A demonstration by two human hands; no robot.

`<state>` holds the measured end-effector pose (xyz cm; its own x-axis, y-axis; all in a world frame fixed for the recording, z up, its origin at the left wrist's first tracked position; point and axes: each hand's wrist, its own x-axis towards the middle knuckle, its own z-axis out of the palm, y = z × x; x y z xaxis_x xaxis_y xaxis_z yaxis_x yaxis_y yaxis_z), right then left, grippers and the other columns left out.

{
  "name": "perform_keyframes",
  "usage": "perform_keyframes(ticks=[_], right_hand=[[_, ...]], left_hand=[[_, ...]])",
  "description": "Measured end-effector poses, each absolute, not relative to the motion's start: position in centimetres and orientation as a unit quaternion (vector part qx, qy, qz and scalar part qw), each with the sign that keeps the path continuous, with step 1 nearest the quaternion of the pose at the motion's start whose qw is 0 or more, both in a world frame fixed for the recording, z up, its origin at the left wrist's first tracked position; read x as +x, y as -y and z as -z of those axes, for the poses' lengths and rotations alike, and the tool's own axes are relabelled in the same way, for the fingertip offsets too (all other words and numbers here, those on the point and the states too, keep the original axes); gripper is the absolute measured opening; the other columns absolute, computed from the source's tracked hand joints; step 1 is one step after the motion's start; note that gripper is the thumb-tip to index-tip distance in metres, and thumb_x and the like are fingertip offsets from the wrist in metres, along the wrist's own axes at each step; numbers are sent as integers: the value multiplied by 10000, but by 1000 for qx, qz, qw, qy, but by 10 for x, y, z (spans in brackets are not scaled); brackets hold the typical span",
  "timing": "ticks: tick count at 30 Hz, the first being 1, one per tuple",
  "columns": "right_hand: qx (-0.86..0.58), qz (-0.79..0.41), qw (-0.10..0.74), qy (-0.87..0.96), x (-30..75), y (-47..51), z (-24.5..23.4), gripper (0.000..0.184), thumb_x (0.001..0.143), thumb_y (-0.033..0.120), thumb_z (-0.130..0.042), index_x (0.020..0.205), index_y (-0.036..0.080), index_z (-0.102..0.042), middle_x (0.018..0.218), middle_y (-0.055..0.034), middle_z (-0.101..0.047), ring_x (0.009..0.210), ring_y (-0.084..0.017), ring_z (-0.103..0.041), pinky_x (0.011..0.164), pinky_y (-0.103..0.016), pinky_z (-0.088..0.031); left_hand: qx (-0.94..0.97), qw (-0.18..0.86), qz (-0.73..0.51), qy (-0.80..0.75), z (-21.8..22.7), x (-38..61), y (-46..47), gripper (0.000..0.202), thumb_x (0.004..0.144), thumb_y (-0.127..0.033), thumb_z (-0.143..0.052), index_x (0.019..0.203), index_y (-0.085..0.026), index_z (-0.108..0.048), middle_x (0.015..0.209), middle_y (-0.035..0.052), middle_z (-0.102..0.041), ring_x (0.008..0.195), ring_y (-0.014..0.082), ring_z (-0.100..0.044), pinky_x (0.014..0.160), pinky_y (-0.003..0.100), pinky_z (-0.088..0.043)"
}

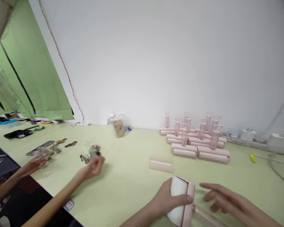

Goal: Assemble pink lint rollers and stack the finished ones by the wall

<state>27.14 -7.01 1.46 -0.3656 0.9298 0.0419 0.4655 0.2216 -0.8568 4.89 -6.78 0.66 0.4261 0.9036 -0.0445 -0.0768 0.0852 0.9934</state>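
My left hand [163,201] is wrapped round a pink-and-white lint roller [180,197], its thumb pressed across the front. A translucent pink handle [207,216] extends from the roller's lower right side toward the bottom edge. To the right, my right hand [227,201] is open, fingers stretched out above the handle with nothing in them. Beyond my left hand, a translucent pink curved cover [161,165] lies on the table. Several more pink lint rollers [184,152] are lined up in rows near the wall, their heart-topped handles [214,139] standing up.
On the left, a co-worker's hands [96,165] handle small clear-wrapped items [86,157]. A bagged drink cup [118,127] stands by the wall. Pliers [71,144], a phone [41,147] and a black dustpan [19,134] lie leftward. Chargers [248,135] and cables are at right.
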Motion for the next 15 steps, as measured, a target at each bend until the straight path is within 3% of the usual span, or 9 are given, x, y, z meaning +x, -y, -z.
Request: perform_keyframes(ticks=[3,6,10,15], right_hand=[[-495,-349,209,768,250,84,-18,334,828,503,-391,879,260,-614,771,-30,-655,719,-211,-601,675,-312,-484],[-508,-304,218,776,239,93,-26,333,873,437,-314,797,241,-572,750,-17,-631,683,-182,-580,642,-282,-458],[-482,-273,259,791,233,101,-38,202,847,355,-406,985,246,-505,881,-24,-601,807,-177,-566,711,-274,-455],[-467,-236,296,799,232,103,-46,293,828,319,-461,1111,251,-433,1091,-53,-535,980,-175,-524,815,-292,-439]], left_hand=[[595,569,-386,-416,1,46,70,420,642,-315,-662,995,-139,-519,857,26,-572,786,163,-527,710,263,-420],[615,534,-394,-425,3,46,70,356,697,-337,-611,970,-139,-495,848,25,-553,760,148,-502,693,249,-409],[660,503,-373,-415,-4,49,73,300,715,-315,-586,949,-153,-489,836,20,-558,753,152,-498,676,241,-404],[693,460,-343,-436,-19,46,75,250,707,-309,-580,899,-170,-498,753,-7,-540,678,139,-482,618,227,-396]])
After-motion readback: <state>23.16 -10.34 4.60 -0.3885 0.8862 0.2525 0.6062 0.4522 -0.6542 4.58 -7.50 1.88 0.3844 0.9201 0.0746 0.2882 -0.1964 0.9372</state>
